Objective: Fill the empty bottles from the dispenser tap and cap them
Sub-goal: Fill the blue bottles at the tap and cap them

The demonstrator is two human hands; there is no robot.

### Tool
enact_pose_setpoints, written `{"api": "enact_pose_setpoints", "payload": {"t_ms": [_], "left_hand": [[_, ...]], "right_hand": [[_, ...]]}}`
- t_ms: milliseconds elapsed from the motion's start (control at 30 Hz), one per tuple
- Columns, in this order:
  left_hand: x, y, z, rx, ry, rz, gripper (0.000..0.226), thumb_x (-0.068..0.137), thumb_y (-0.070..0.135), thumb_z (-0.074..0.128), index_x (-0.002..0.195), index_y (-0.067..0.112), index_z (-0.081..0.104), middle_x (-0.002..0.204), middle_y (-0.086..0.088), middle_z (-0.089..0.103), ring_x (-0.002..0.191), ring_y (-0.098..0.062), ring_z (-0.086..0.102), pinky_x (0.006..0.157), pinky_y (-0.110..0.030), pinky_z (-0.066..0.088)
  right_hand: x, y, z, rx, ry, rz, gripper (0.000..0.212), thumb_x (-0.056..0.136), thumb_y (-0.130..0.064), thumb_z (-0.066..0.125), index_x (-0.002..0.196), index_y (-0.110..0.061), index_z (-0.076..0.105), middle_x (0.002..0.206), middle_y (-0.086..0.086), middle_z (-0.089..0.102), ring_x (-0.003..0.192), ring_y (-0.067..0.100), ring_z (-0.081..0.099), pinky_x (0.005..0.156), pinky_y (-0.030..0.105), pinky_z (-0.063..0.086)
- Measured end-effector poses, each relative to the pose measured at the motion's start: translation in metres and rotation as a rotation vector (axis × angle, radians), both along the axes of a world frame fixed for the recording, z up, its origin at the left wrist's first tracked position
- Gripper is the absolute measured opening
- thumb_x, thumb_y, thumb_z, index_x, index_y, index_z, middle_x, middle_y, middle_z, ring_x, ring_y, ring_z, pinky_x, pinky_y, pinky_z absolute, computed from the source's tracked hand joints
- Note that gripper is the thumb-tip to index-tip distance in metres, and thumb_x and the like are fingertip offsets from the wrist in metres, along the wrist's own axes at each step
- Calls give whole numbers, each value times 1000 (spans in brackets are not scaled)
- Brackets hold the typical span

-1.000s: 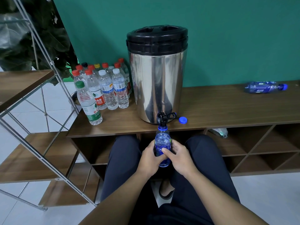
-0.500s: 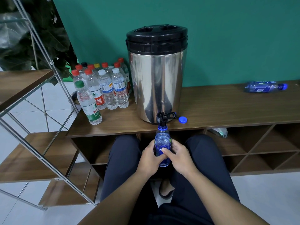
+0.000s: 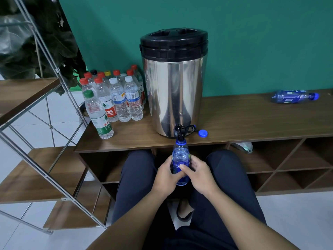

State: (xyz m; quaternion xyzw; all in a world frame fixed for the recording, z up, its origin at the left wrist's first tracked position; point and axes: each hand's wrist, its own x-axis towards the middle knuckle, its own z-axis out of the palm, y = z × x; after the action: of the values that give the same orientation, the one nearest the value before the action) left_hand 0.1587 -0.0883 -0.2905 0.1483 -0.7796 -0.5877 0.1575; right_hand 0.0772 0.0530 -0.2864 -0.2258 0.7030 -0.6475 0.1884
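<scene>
Together, two hands grip one blue bottle (image 3: 180,160).

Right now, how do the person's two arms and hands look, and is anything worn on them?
Both forearms are bare up to the bottom edge of the picture: no sleeve shows. The left hand and the right hand wear no gloves, and no ring, watch or bracelet is visible on either hand or wrist. The fingernails look short and plain. No marks or tattoos can be seen.

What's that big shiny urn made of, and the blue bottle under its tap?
The tall silver dispenser urn looks like polished steel: it mirrors the room. Its black lid seems matte plastic. The translucent blue bottle is likely thin clear-tinted plastic, since light passes through.
</scene>
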Motion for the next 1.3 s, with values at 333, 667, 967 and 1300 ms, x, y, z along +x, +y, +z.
{"api": "enact_pose_setpoints", "payload": {"t_ms": [333,667,967,1300], "left_hand": [[1,0,0,16,13,-6,49,92,12,87,135,32,71,124,8,80,116,-14,77,108,-49,60],[1,0,1,32,16,-11,49,93,10,86,135,31,71,123,7,81,116,-15,77,108,-49,60],[1,1,1,22,22,-11,48,92,11,87,134,30,72,122,6,81,115,-15,77,108,-49,59],[2,1,2,35,19,-18,51,93,11,88,136,31,71,124,8,80,117,-14,77,109,-49,59]], "right_hand": [[1,0,1,-3,4,2,38,103,-4,74,135,-26,75,124,-4,83,121,16,78,111,46,59],[2,0,3,0,1,0,37,103,-5,75,134,-27,75,123,-5,83,120,14,78,110,45,60],[0,1,1,-4,8,7,36,103,-4,75,133,-24,76,124,-4,83,120,15,78,110,45,59],[0,0,0,-5,12,6,39,103,-4,75,135,-26,75,125,-5,83,121,15,77,109,42,60]]}}
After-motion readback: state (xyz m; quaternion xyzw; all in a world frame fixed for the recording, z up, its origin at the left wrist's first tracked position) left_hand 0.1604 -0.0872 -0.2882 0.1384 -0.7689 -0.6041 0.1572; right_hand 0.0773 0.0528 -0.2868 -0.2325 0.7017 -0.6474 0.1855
